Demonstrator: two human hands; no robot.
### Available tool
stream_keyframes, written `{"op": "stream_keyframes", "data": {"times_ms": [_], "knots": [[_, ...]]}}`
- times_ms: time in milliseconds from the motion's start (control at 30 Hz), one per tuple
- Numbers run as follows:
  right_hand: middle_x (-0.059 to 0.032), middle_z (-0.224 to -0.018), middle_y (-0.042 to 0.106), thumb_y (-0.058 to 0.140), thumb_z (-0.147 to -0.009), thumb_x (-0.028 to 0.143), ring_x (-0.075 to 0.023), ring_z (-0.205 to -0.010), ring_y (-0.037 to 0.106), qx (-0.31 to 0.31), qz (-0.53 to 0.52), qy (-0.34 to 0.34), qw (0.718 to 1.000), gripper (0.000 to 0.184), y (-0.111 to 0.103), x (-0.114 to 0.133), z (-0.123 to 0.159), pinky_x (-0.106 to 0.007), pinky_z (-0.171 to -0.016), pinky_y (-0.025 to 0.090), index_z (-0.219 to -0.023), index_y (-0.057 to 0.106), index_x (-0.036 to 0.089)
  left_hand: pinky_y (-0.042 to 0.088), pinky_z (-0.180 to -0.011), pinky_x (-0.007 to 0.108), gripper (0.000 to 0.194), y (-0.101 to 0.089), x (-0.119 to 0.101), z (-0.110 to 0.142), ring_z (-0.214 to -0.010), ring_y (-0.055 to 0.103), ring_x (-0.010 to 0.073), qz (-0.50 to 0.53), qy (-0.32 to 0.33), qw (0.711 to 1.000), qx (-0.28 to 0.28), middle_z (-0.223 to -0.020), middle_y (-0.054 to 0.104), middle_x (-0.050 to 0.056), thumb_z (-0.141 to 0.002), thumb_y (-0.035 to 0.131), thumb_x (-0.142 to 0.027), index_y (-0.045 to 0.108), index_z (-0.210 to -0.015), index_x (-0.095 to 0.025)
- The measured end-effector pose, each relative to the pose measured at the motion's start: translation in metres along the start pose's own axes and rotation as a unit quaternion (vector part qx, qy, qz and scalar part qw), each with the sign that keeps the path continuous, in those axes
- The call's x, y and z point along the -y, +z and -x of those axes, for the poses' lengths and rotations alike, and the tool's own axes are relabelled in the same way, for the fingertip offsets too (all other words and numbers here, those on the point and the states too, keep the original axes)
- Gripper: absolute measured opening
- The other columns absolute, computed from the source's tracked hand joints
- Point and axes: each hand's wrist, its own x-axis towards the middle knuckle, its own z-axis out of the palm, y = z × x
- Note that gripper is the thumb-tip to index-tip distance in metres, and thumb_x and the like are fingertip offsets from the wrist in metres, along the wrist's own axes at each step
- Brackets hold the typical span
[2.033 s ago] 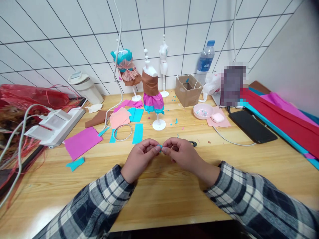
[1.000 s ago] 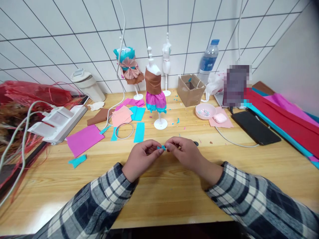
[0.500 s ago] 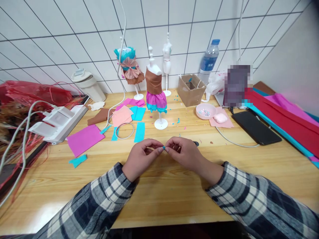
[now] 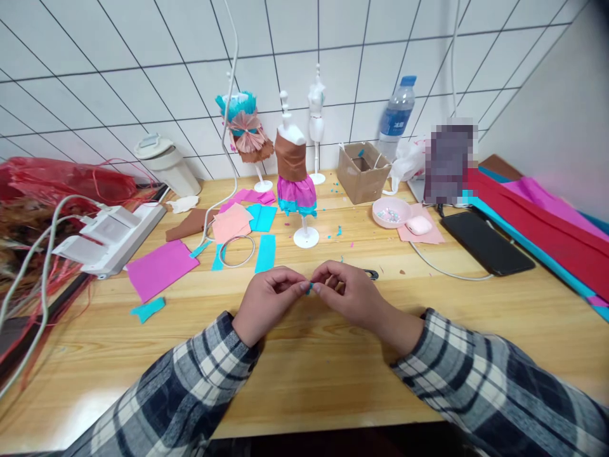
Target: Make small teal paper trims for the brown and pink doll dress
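Observation:
A tiny piece of blue crepe paper [image 4: 309, 287] is pinched between my two hands, above the front middle of the table. My left hand [image 4: 272, 299] grips one side of it with thumb and forefinger. Thumb and forefinger of my right hand [image 4: 351, 293] close on the other side; most of the piece is hidden by the fingertips. Just beyond my hands stands a small white mannequin [image 4: 291, 134] in a brown top and a pink skirt [image 4: 295, 191] with a blue hem. Partly behind my right hand lies a small black tool [image 4: 372, 274].
Pink paper [image 4: 162, 269], blue strips [image 4: 265, 252] and a metal ring [image 4: 237, 251] lie to the left, near a power strip [image 4: 124, 244]. Behind are a second dressed mannequin [image 4: 247, 130], a bare one [image 4: 316, 114], a cardboard box [image 4: 363, 181] and a bottle [image 4: 398, 117]. A pink bowl [image 4: 391, 219] and phone [image 4: 488, 243] are right.
The fingertips have shifted slightly, and a little more of the blue paper shows below them. The view has moved a touch, with everything else in place.

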Motion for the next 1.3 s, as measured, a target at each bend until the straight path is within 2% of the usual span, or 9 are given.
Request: {"op": "stream_keyframes", "data": {"times_ms": [167,367,500,700,867,1033,1100,1200,1300], "knots": [[0.0028,-0.066,0.062,0.060,-0.079,0.023,-0.0077,-0.054,0.050,-0.014,0.005,0.006,1.000,0.006,0.0008,-0.0017,-0.0011,-0.020,-0.051,0.038,-0.077,0.064,0.019,0.045,-0.063,0.026,0.019,0.0001,-0.0003,0.0013,-0.066,0.058,0.0149,-0.003,-0.006,1.000,-0.001,-0.069,0.068,0.004,-0.071,0.071,-0.033,0.070,-0.069,-0.014],[0.0029,-0.067,0.059,0.058,-0.081,0.026,-0.0081,-0.053,0.053,-0.029,-0.060,0.044,0.997,0.008,0.0018,0.0015,-0.0010,-0.020,-0.051,0.041,-0.079,0.059,0.018,0.046,-0.063,0.024,0.023,0.0025,0.0008,0.0001,-0.066,0.060,0.0141,0.065,-0.057,0.996,-0.028,-0.071,0.070,0.004,-0.067,0.074,-0.036,0.071,-0.074,-0.014],[0.0040,-0.065,0.056,0.056,-0.082,0.027,-0.0091,-0.052,0.057,-0.009,-0.127,0.083,0.988,0.009,0.0020,0.0034,-0.0008,-0.021,-0.050,0.043,-0.081,0.054,0.018,0.046,-0.063,0.024,0.025,0.0044,0.0012,0.0008,-0.066,0.062,0.0145,0.098,-0.081,0.992,-0.012,-0.073,0.072,0.004,-0.067,0.075,-0.036,0.071,-0.077,-0.014],[0.0026,-0.070,0.056,0.057,-0.081,0.031,-0.0095,-0.053,0.057,0.023,-0.160,0.103,0.981,0.014,0.0029,0.0024,-0.0007,-0.022,-0.049,0.045,-0.085,0.055,0.018,0.046,-0.058,0.024,0.025,0.0030,0.0015,0.0009,-0.062,0.061,0.0140,0.090,-0.069,0.993,-0.014,-0.070,0.070,0.003,-0.069,0.073,-0.037,0.067,-0.077,-0.014],[0.0018,-0.068,0.058,0.060,-0.079,0.030,-0.0105,-0.055,0.057,-0.002,-0.134,0.091,0.987,0.013,0.0016,0.0006,-0.0024,-0.023,-0.053,0.046,-0.082,0.058,0.018,0.048,-0.064,0.024,0.025,0.0022,0.0037,0.0003,-0.067,0.062,0.0139,0.099,-0.050,0.994,-0.024,-0.072,0.069,0.003,-0.070,0.074,-0.037,0.067,-0.076,-0.014],[0.0017,-0.069,0.061,0.058,-0.082,0.027,-0.0105,-0.061,0.055,0.005,-0.073,0.053,0.996,0.009,-0.0018,-0.0034,-0.0039,-0.023,-0.058,0.043,-0.082,0.062,0.019,0.051,-0.082,0.031,0.031,0.0003,0.0016,0.0018,-0.091,0.065,0.0199,0.080,-0.005,0.997,0.017,-0.097,0.071,0.008,-0.077,0.067,-0.036,0.067,-0.101,-0.016],[0.0020,-0.070,0.063,0.058,-0.082,0.024,-0.0106,-0.063,0.055,0.012,-0.017,0.025,0.999,0.007,-0.0025,-0.0045,-0.0039,-0.023,-0.059,0.041,-0.081,0.064,0.019,0.050,-0.084,0.033,0.026,-0.0010,0.0001,0.0022,-0.092,0.064,0.0212,0.018,0.025,0.999,0.017,-0.098,0.071,0.009,-0.078,0.066,-0.036,0.069,-0.095,-0.016],[0.0022,-0.069,0.063,0.059,-0.083,0.022,-0.0106,-0.063,0.054,0.014,0.023,-0.001,1.000,0.007,-0.0022,-0.0040,-0.0031,-0.023,-0.059,0.040,-0.080,0.064,0.020,0.049,-0.081,0.032,0.018,-0.0018,-0.0016,0.0023,-0.085,0.063,0.0205,-0.075,0.059,0.995,0.002,-0.086,0.070,0.007,-0.077,0.066,-0.034,0.070,-0.079,-0.016],[0.0020,-0.069,0.063,0.059,-0.083,0.023,-0.0104,-0.063,0.054,0.013,0.010,0.006,1.000,0.007,-0.0005,-0.0019,-0.0021,-0.023,-0.059,0.040,-0.080,0.063,0.019,0.049,-0.076,0.030,0.017,-0.0009,-0.0021,0.0022,-0.079,0.062,0.0188,-0.068,0.050,0.996,-0.008,-0.080,0.069,0.006,-0.076,0.066,-0.033,0.068,-0.075,-0.016]]}}
